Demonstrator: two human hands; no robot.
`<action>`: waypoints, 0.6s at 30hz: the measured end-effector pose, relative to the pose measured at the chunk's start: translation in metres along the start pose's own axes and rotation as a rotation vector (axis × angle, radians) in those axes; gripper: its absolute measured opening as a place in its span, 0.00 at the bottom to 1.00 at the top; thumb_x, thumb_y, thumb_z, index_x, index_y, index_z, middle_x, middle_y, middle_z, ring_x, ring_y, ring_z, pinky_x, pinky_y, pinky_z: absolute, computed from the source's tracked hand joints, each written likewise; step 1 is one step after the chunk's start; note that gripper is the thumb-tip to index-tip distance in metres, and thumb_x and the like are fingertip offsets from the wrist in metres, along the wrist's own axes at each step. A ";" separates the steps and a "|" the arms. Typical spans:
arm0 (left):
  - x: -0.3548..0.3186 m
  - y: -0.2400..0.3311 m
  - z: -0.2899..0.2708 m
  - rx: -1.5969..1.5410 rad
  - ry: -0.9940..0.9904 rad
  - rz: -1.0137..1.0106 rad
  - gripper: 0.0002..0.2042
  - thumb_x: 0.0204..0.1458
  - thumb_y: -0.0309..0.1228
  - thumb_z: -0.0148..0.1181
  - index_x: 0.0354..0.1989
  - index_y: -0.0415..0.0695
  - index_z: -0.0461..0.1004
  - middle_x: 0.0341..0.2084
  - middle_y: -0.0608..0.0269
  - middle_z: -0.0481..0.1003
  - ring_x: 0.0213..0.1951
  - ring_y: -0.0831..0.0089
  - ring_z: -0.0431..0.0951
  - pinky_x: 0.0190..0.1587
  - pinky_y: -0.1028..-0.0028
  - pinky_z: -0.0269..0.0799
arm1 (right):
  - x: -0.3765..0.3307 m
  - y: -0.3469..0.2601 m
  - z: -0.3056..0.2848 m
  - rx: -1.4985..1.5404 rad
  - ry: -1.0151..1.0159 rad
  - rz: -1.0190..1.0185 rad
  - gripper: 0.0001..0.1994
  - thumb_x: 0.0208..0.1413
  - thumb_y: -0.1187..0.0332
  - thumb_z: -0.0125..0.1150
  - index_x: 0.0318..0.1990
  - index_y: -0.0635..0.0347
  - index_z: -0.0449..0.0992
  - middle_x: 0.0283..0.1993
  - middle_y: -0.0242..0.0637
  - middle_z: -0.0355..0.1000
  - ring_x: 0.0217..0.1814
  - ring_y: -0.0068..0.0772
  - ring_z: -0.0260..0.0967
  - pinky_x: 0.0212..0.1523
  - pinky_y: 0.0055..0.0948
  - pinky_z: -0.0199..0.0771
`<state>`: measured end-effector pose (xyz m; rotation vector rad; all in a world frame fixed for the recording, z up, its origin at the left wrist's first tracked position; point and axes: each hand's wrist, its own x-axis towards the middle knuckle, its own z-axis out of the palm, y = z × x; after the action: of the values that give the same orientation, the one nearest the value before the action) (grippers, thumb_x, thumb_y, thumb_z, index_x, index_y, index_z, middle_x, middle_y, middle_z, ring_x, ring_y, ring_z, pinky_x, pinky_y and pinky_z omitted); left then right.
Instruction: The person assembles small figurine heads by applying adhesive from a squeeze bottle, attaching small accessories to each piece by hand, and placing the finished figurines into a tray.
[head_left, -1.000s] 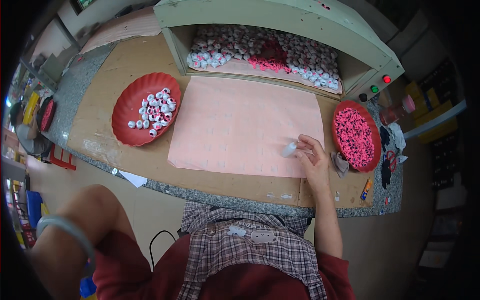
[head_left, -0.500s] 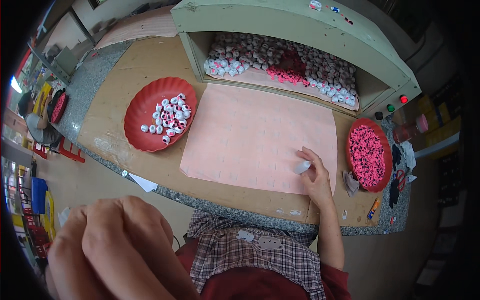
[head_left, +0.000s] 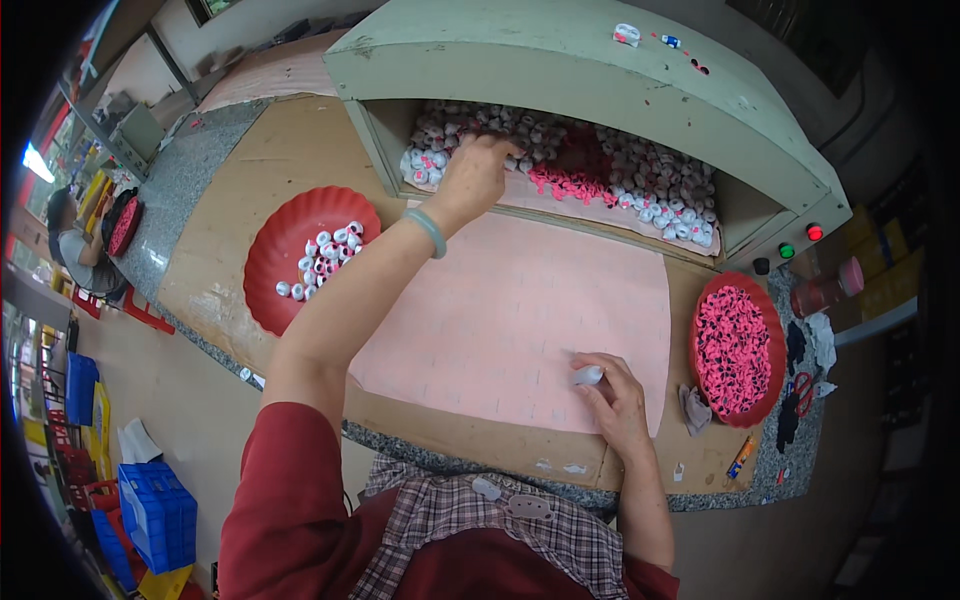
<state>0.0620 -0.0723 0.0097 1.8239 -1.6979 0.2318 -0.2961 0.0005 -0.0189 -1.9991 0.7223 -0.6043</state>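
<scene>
My left hand (head_left: 474, 178), with a pale green bangle (head_left: 427, 232) on its wrist, reaches into the opening of the pale green metal box (head_left: 480, 70). Its fingers are drawn together over the small white-and-pink pieces (head_left: 440, 135) inside; what they pinch, if anything, is hidden. Over the right part of the pink sheet (head_left: 500, 300), my right hand (head_left: 620, 405) has its fingers curled around a small whitish bottle (head_left: 588, 375). A red fluted dish (head_left: 270, 290) with several white-and-pink pieces (head_left: 322, 255) sits to the left, partly behind my left forearm.
A red dish (head_left: 706, 385) full of pink-and-black pieces (head_left: 738, 340) stands right, beside a grey cloth (head_left: 694, 410), an orange tube (head_left: 741, 456) and red scissors (head_left: 802, 393). The box has lit buttons (head_left: 814, 232). Another person (head_left: 82, 250) sits far left. Blue crates (head_left: 157, 515) stand below.
My left hand has gone from close in front of the camera at lower left into the box's opening. My right hand keeps the bottle over the sheet. The view has shifted slightly.
</scene>
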 end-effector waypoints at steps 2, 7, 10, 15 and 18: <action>0.015 -0.003 0.016 0.090 -0.044 -0.012 0.13 0.49 0.24 0.52 0.44 0.45 0.75 0.44 0.52 0.73 0.49 0.54 0.70 0.52 0.60 0.64 | 0.000 0.005 -0.002 -0.028 0.015 -0.039 0.18 0.45 0.79 0.59 0.47 0.63 0.72 0.47 0.41 0.70 0.50 0.34 0.68 0.45 0.27 0.74; 0.045 -0.024 0.046 0.458 0.238 0.147 0.15 0.52 0.36 0.50 0.47 0.51 0.73 0.49 0.52 0.70 0.52 0.56 0.67 0.51 0.51 0.60 | 0.005 0.000 0.001 -0.055 0.044 -0.041 0.17 0.46 0.78 0.59 0.47 0.63 0.73 0.44 0.40 0.72 0.49 0.36 0.69 0.46 0.29 0.72; 0.062 -0.029 0.049 0.557 0.334 0.131 0.17 0.51 0.42 0.50 0.47 0.53 0.72 0.51 0.52 0.68 0.53 0.56 0.66 0.51 0.46 0.59 | 0.005 0.001 0.001 -0.128 0.063 -0.097 0.16 0.46 0.78 0.59 0.46 0.64 0.73 0.42 0.41 0.73 0.48 0.37 0.69 0.47 0.29 0.71; 0.082 -0.037 0.051 0.331 -0.109 -0.162 0.26 0.46 0.52 0.52 0.50 0.51 0.71 0.54 0.57 0.66 0.55 0.53 0.63 0.52 0.41 0.52 | 0.007 -0.001 0.003 -0.063 0.079 -0.035 0.16 0.44 0.76 0.62 0.44 0.62 0.74 0.42 0.39 0.74 0.50 0.42 0.68 0.49 0.34 0.68; 0.090 -0.053 0.058 0.292 -0.105 -0.100 0.25 0.44 0.50 0.54 0.48 0.49 0.72 0.49 0.56 0.71 0.52 0.54 0.68 0.51 0.46 0.56 | 0.009 -0.001 0.004 -0.087 0.066 -0.057 0.16 0.44 0.75 0.62 0.44 0.62 0.74 0.42 0.39 0.74 0.49 0.43 0.68 0.49 0.35 0.68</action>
<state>0.1092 -0.1810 -0.0058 2.1616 -1.7092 0.3634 -0.2872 -0.0030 -0.0186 -2.0937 0.7446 -0.6861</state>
